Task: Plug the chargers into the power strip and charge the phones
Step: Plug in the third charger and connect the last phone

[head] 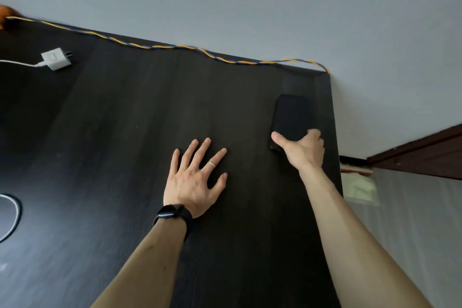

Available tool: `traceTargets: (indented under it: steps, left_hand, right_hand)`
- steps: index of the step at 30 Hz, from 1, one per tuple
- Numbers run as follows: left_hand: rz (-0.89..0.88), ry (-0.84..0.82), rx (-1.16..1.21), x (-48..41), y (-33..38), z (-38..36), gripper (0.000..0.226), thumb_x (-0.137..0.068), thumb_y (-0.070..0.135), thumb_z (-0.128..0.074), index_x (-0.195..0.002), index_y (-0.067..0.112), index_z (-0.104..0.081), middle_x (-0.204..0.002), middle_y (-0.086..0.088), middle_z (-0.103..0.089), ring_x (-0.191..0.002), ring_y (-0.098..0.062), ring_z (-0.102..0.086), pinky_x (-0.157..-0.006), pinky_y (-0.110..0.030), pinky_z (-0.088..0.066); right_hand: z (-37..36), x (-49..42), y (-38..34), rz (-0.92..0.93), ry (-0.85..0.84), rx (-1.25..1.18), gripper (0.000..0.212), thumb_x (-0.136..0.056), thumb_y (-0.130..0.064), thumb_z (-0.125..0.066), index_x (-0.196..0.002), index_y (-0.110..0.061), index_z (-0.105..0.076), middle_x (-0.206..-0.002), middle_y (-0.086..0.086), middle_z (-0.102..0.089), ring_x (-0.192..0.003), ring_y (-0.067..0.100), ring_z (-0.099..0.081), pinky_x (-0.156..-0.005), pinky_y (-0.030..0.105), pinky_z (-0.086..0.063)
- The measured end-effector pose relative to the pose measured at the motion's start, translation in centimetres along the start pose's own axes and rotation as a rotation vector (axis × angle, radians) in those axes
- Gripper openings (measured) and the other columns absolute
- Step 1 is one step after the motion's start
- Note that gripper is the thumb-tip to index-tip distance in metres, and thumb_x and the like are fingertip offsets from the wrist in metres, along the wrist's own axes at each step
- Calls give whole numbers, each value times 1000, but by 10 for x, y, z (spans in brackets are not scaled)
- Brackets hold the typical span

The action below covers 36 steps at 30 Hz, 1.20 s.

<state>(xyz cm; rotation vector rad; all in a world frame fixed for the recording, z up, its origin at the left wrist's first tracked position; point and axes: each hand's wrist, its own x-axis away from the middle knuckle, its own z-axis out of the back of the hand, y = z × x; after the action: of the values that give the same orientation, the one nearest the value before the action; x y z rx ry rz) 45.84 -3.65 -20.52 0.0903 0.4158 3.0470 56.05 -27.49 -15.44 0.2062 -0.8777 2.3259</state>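
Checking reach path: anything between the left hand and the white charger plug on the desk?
Nothing. In the head view, only bare dark desk lies between the flat left hand and the white charger plug.

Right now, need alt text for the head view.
The right hand grips the near end of a black phone near the dark table's right edge, while the left hand rests flat. A white charger lies unplugged far left.

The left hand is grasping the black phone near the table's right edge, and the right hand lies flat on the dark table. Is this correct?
No, the hands are swapped. In the head view, the right hand grasps the black rectangular phone, and the left hand lies flat on the dark wooden table.
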Motion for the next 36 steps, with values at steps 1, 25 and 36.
traceTargets:
  steps: [1,25,36]
  left_hand:
    - [1,-2,0,0,0,-1,61,-93,66,-27,-151,52,-16,-165,11,-10,-153,-17,-2,-123,-49,-4]
    - [136,-723,1014,147,0,187,36,-89,18,-73,-124,14,-62,-106,-2,-73,-92,-10,-71,-75,-18,-52]
    - [-231,87,562,237,-110,291,31,-72,4,-78,-96,24,-80,-100,16,-76,-92,1,-71,-83,-19,-56]
  right_hand:
    - [1,9,6,-4,-25,-46,102,-73,-56,-80,-149,-10,-28,-153,15,-40,-138,36,-42,-107,47,-41]
    - [100,353,93,-12,-588,-672,35,-91,-14,-70,-122,-27,-64,-115,-5,-71,-107,17,-69,-80,34,-61]
    - [57,425,0,686,-225,-308,33,-79,2,-79,-103,-20,-77,-109,-15,-73,-110,1,-67,-95,18,-51]
